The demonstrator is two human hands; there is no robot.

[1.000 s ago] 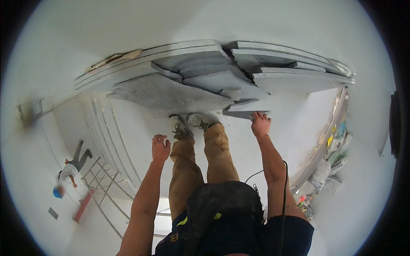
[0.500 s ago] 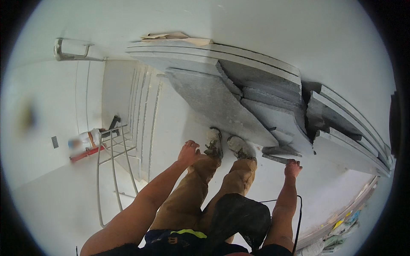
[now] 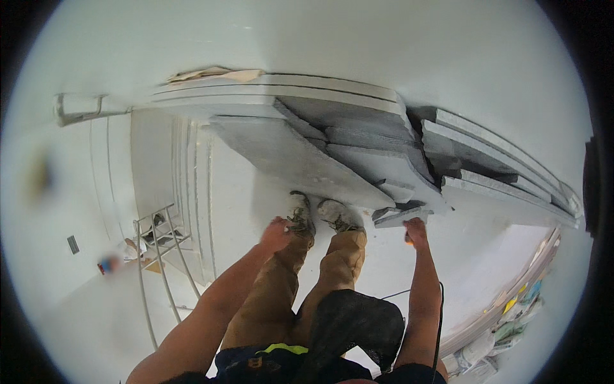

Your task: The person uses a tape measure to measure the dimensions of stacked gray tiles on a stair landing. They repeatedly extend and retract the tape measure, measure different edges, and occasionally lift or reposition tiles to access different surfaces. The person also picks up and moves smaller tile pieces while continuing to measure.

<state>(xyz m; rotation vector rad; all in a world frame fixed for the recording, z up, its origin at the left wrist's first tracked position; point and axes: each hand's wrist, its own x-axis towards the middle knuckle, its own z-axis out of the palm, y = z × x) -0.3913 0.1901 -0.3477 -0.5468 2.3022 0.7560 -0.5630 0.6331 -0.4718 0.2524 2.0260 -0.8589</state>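
Note:
My right hand (image 3: 416, 232) is closed beside a narrow grey board offcut (image 3: 401, 218) on the floor, its fingers at the offcut's edge. A small orange thing (image 3: 408, 239) shows at the hand; its kind I cannot make out. My left hand (image 3: 275, 234) is at my left knee, near the left shoe (image 3: 299, 211). Blur hides how its fingers lie. Ahead of my feet, broken grey boards lean against a stack; one large slanted board (image 3: 288, 150) reaches down close to my right shoe (image 3: 339, 216).
Long boards (image 3: 332, 93) stand stacked along the wall, with more broken boards (image 3: 499, 160) to the right. A metal rail frame (image 3: 160, 249) stands left, near a partly blurred person (image 3: 128, 249). Plastic bags (image 3: 505, 333) lie at lower right. A black cord (image 3: 440, 320) hangs by my right arm.
My right hand has moved left and forward, and the offcut beside it now lies nearer the leaning boards. My left hand has drawn in to the knee. The whole view has shifted.

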